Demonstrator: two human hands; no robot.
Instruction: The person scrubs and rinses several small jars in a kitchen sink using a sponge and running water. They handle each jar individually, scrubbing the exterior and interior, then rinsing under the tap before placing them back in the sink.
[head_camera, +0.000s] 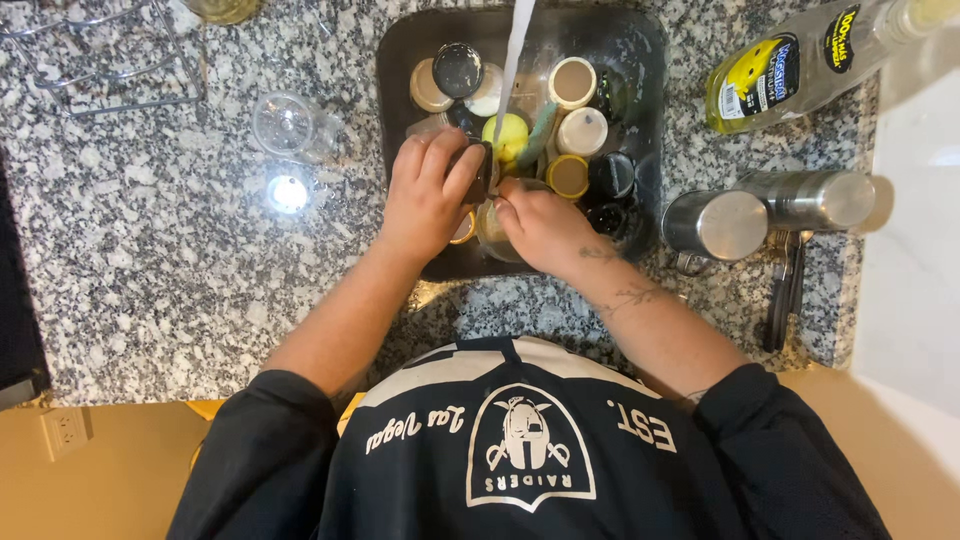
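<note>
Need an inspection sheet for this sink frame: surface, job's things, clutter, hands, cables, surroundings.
Surface: speckled granite counter around a dark sink.
Job's things: small dark item in the left hand; water stream running into the sink.
Clutter: cups and lids fill the sink; yellow bottle, two steel tumblers, clear glasses, wire rack.
Hands: left hand grips the item; right hand is low in the sink, grip unclear.
Cables: nothing seen.
Surroundings: wall outlet.
</note>
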